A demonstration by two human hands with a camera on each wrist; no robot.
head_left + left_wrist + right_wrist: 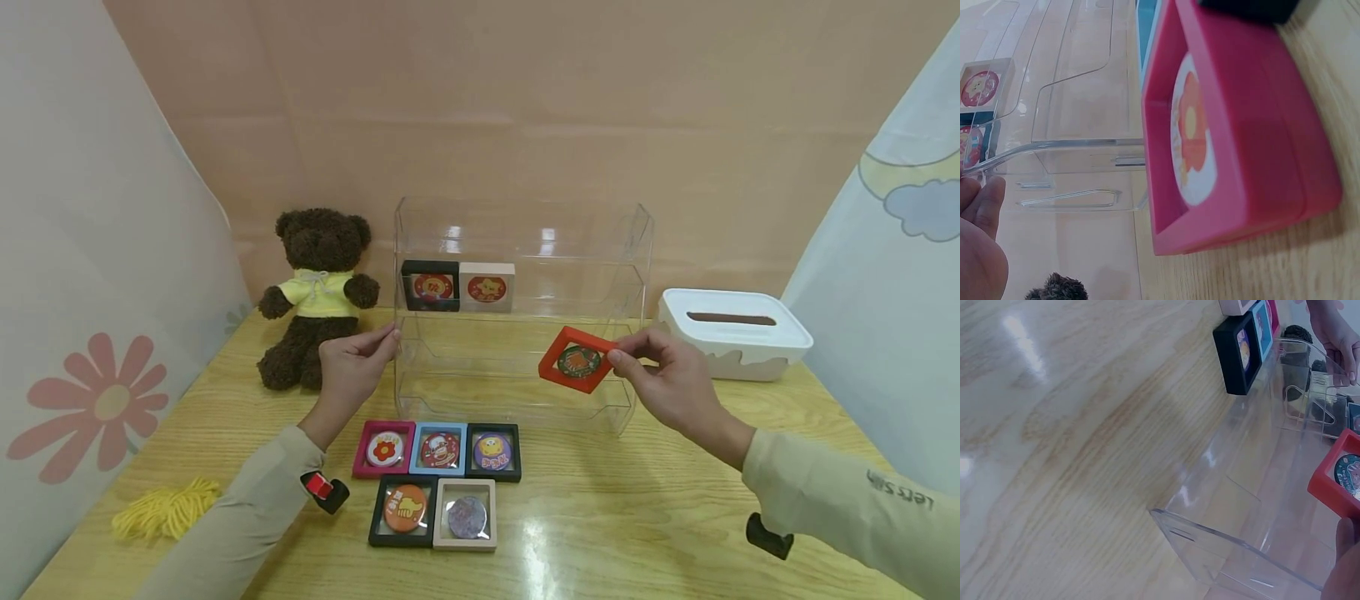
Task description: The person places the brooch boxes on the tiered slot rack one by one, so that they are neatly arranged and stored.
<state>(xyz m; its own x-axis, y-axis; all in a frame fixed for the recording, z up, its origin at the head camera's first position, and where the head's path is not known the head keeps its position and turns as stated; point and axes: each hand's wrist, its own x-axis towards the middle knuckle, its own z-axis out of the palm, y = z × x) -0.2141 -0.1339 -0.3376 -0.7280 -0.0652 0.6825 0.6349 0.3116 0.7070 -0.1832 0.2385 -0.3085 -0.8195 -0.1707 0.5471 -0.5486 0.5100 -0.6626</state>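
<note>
My right hand pinches a red square display frame by one corner, with a dark green round badge inside it. The frame is tilted in front of the right part of a clear acrylic tiered rack. At the rack's left side, my left hand pinches its edge between thumb and fingers. A black frame and a cream frame stand side by side on a rack tier. Before the rack lie pink, light blue and black frames, with another black and a cream one nearer me.
A brown teddy bear in a yellow top sits left of the rack. On the right is a white tissue box. Yellow yarn lies at the table's left front. Hanging cloth closes off the back and sides.
</note>
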